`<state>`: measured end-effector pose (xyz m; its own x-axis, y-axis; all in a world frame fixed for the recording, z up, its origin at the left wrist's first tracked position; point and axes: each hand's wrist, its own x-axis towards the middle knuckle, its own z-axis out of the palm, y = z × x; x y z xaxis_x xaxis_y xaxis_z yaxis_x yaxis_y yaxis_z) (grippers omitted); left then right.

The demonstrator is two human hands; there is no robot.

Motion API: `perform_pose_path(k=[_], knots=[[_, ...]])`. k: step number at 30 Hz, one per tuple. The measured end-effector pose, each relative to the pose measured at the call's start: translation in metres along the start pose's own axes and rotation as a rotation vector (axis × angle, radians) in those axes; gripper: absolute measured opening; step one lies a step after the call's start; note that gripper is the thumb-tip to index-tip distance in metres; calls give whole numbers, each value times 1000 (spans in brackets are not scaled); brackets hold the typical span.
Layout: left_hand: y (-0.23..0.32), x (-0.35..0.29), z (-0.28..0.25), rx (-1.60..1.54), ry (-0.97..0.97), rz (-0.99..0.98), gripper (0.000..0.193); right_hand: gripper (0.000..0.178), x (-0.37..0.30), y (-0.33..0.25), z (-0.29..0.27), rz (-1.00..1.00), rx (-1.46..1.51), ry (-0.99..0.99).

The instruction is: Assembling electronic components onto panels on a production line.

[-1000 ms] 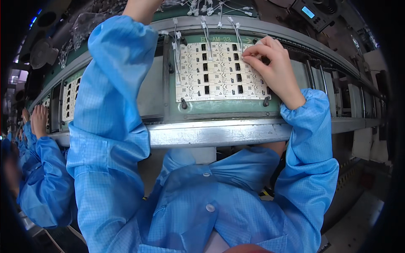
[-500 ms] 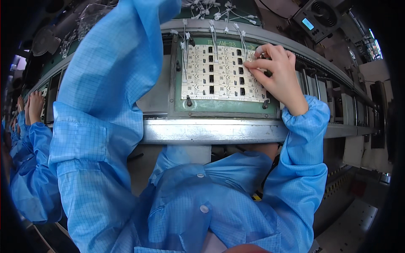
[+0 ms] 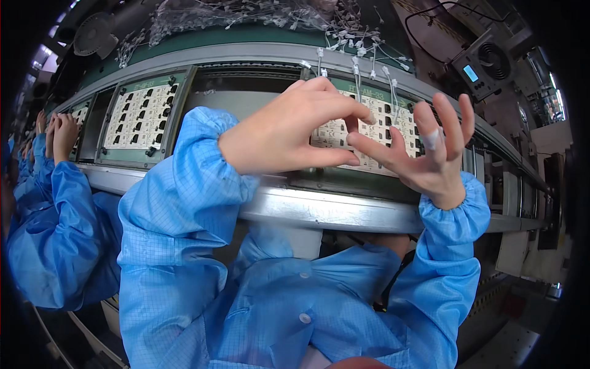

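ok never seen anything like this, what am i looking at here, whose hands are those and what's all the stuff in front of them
There is no robot here. A camera worn on a person's head looks down at their own two hands, and its fisheye lens bends the straight edges. The person wears a blue smock and stands at a long metal conveyor rail. On it lie green trays carrying pale circuit panels dotted with small black parts: one panel lies behind the hands, another further left. The left hand and right hand meet fingertip to fingertip above the panel; whether they pinch something tiny is too small to tell. A heap of small white wired parts lies on the shelf above. At far left, a co-worker's hands work at the same line.
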<state>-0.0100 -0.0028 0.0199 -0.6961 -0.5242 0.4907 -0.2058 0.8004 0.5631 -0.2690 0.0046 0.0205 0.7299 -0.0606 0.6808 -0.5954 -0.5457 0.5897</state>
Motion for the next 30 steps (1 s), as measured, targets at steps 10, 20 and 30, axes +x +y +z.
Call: perform_pose_path(k=[10, 20, 30], knots=[[-2, -11, 4, -100, 26, 116, 31, 73, 0, -9, 13, 6, 302, 27], [1, -15, 2, -57, -75, 57, 34, 85, -11, -21, 24, 93, 376, 172], [1, -16, 5, 147, 85, 160, 37, 87, -4, -16, 4, 9, 194, -132]])
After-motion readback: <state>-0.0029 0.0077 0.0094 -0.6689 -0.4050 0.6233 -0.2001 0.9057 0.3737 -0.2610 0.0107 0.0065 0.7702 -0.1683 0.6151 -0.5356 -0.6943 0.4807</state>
